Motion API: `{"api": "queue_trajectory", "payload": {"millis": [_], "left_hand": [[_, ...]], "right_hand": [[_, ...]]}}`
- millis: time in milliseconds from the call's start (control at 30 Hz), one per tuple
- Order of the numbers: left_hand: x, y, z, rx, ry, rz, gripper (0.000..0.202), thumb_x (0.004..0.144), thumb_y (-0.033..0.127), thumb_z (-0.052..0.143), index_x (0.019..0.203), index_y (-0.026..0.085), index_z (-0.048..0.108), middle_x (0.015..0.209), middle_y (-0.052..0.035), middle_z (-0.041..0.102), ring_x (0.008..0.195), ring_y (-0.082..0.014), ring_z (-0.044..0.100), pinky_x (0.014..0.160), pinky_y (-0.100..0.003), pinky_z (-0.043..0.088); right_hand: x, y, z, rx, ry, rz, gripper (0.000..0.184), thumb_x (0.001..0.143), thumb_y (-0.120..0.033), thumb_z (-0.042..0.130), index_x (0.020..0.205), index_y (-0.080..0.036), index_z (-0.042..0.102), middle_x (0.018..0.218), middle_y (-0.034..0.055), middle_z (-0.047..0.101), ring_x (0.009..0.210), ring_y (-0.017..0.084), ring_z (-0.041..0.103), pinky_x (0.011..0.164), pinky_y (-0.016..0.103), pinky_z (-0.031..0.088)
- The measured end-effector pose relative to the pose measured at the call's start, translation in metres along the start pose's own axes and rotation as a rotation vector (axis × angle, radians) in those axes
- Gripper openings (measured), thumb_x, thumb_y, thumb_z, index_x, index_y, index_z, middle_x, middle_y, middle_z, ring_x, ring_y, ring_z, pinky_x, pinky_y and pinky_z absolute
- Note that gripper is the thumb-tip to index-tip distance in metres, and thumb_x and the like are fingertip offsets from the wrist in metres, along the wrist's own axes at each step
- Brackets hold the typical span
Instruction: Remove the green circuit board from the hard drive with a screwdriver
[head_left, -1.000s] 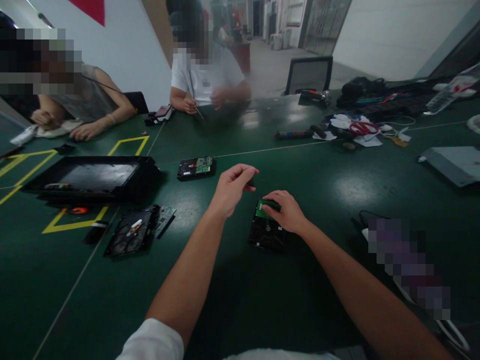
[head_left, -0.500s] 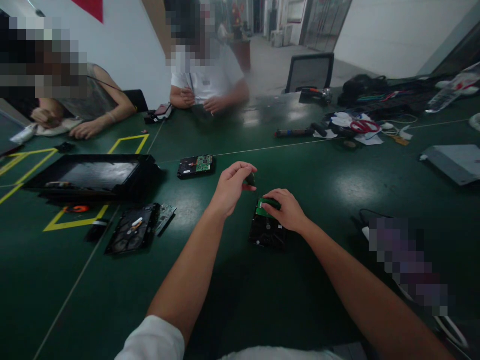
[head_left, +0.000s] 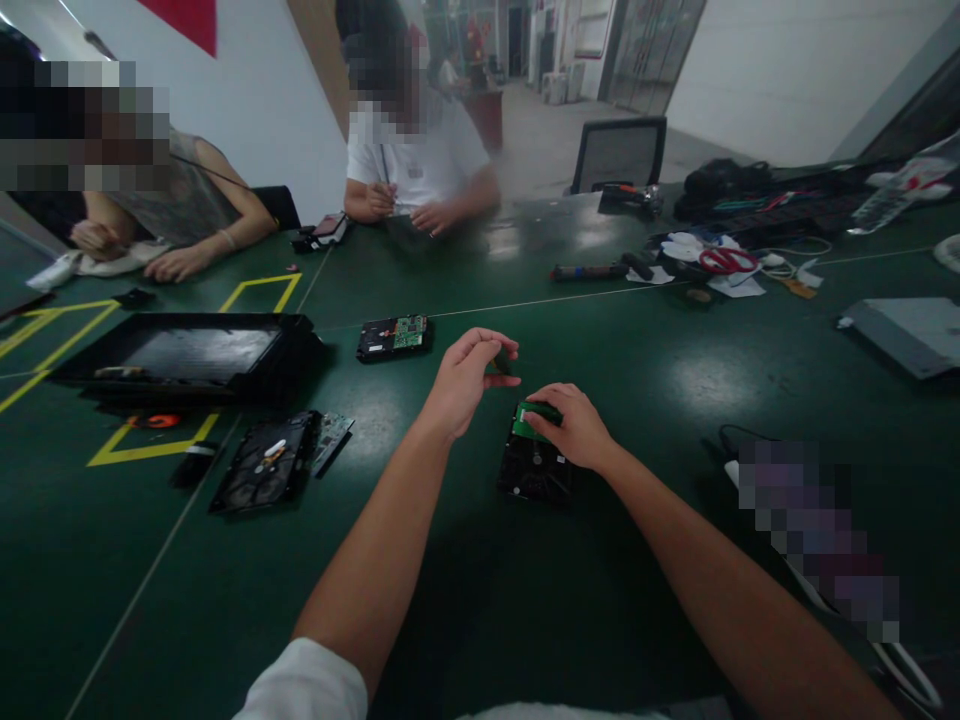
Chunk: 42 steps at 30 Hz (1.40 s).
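A black hard drive (head_left: 534, 472) lies on the green table in front of me, with a green circuit board (head_left: 531, 424) at its far end. My right hand (head_left: 574, 425) grips this board, thumb on its near side and fingers curled over the far side, hiding part of it. Just left of and beyond the drive, my left hand (head_left: 472, 375) is raised above the table. Between its thumb and fingers is a small dark flat piece (head_left: 504, 362), whose kind I cannot make out.
Another hard drive (head_left: 394, 338) lies beyond my left hand. To the left are an opened drive (head_left: 266, 462), a loose circuit board (head_left: 330, 443) and a black tray (head_left: 187, 350). A power strip (head_left: 814, 540) lies right. Two people sit across the table (head_left: 420, 560).
My left hand has shifted slightly to the right, its fingers a little further apart around the dark piece. My right hand stays on the circuit board. The view has tipped slightly.
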<state>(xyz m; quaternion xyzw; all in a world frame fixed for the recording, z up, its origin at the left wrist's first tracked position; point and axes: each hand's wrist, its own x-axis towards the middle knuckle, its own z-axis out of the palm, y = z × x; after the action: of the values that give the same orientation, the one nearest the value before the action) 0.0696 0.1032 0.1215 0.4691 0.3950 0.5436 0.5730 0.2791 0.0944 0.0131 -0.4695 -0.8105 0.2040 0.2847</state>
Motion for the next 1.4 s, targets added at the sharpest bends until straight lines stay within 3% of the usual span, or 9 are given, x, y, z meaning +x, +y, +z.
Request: {"api": "queue_trajectory", "payload": {"millis": [133, 233, 333, 467, 700, 867, 1033, 1233, 1400], "left_hand": [[0.0006, 0.0028, -0.0009, 0.071, 0.019, 0.016, 0.015, 0.089, 0.028, 0.062, 0.085, 0.019, 0.073, 0.096, -0.0072, 0.067, 0.085, -0.0183, 0.063, 0.063, -0.026, 0.060], [0.0006, 0.0035, -0.0013, 0.049, -0.005, 0.002, 0.015, 0.090, 0.027, 0.061, 0.092, 0.020, 0.073, 0.097, -0.0079, 0.070, 0.089, -0.0198, 0.066, 0.061, -0.026, 0.059], [0.0004, 0.0023, -0.0010, 0.003, -0.031, -0.009, 0.016, 0.092, 0.027, 0.059, 0.099, 0.020, 0.071, 0.096, -0.0081, 0.073, 0.093, -0.0212, 0.069, 0.064, -0.028, 0.061], [0.0004, -0.0011, -0.0005, 0.023, -0.052, 0.009, 0.017, 0.095, 0.034, 0.062, 0.094, 0.020, 0.072, 0.100, -0.0081, 0.073, 0.096, -0.0207, 0.069, 0.068, -0.029, 0.061], [0.0009, -0.0026, -0.0014, 0.189, -0.066, 0.081, 0.021, 0.093, 0.041, 0.073, 0.099, 0.022, 0.080, 0.095, -0.0044, 0.072, 0.077, -0.0139, 0.062, 0.060, -0.023, 0.052], [-0.0011, -0.0019, 0.0002, 0.113, -0.092, 0.021, 0.026, 0.093, 0.039, 0.071, 0.111, 0.021, 0.073, 0.100, -0.0078, 0.075, 0.093, -0.0200, 0.069, 0.054, -0.022, 0.051], [-0.0021, -0.0029, 0.0029, 0.018, -0.056, -0.023, 0.020, 0.091, 0.037, 0.071, 0.099, 0.021, 0.062, 0.103, -0.0091, 0.078, 0.097, -0.0228, 0.073, 0.061, -0.026, 0.057], [-0.0009, 0.0004, 0.0019, 0.134, -0.026, 0.038, 0.015, 0.090, 0.033, 0.068, 0.087, 0.019, 0.074, 0.095, -0.0062, 0.071, 0.084, -0.0170, 0.066, 0.061, -0.024, 0.055], [-0.0015, 0.0008, 0.0014, 0.079, -0.088, -0.003, 0.018, 0.092, 0.032, 0.065, 0.102, 0.020, 0.072, 0.097, -0.0081, 0.073, 0.092, -0.0208, 0.069, 0.062, -0.027, 0.058]], "right_hand": [[-0.0002, -0.0007, -0.0004, 0.003, 0.004, 0.007, 0.025, 0.101, -0.041, 0.067, 0.121, -0.027, 0.072, 0.123, 0.0083, 0.073, 0.117, 0.030, 0.063, 0.101, 0.051, 0.048], [0.0003, -0.0025, -0.0020, 0.002, -0.008, 0.015, 0.024, 0.100, -0.041, 0.067, 0.120, -0.027, 0.073, 0.123, 0.0086, 0.073, 0.116, 0.030, 0.063, 0.101, 0.052, 0.048], [0.0012, -0.0045, -0.0037, 0.003, -0.016, 0.019, 0.024, 0.100, -0.040, 0.068, 0.119, -0.027, 0.073, 0.123, 0.0087, 0.074, 0.115, 0.030, 0.063, 0.100, 0.051, 0.048], [0.0017, -0.0051, -0.0047, 0.014, -0.014, 0.007, 0.023, 0.099, -0.038, 0.069, 0.118, -0.026, 0.073, 0.120, 0.0082, 0.074, 0.113, 0.029, 0.064, 0.100, 0.049, 0.048], [0.0004, -0.0043, -0.0038, 0.008, -0.001, 0.011, 0.022, 0.100, -0.038, 0.068, 0.118, -0.026, 0.072, 0.120, 0.0070, 0.073, 0.113, 0.028, 0.063, 0.099, 0.048, 0.048], [0.0007, -0.0041, -0.0044, 0.005, -0.012, 0.014, 0.022, 0.100, -0.038, 0.069, 0.118, -0.027, 0.073, 0.119, 0.0075, 0.073, 0.113, 0.028, 0.063, 0.099, 0.048, 0.047], [0.0001, -0.0018, -0.0029, 0.005, -0.017, 0.020, 0.024, 0.100, -0.041, 0.068, 0.120, -0.028, 0.073, 0.120, 0.0082, 0.073, 0.114, 0.029, 0.063, 0.099, 0.050, 0.047], [-0.0006, -0.0035, -0.0037, 0.014, -0.012, 0.022, 0.023, 0.100, -0.040, 0.068, 0.119, -0.027, 0.072, 0.121, 0.0073, 0.073, 0.114, 0.028, 0.062, 0.098, 0.048, 0.048], [0.0006, -0.0037, -0.0032, -0.003, -0.007, 0.015, 0.022, 0.100, -0.039, 0.069, 0.118, -0.027, 0.073, 0.119, 0.0072, 0.073, 0.113, 0.028, 0.063, 0.099, 0.049, 0.047]]}}
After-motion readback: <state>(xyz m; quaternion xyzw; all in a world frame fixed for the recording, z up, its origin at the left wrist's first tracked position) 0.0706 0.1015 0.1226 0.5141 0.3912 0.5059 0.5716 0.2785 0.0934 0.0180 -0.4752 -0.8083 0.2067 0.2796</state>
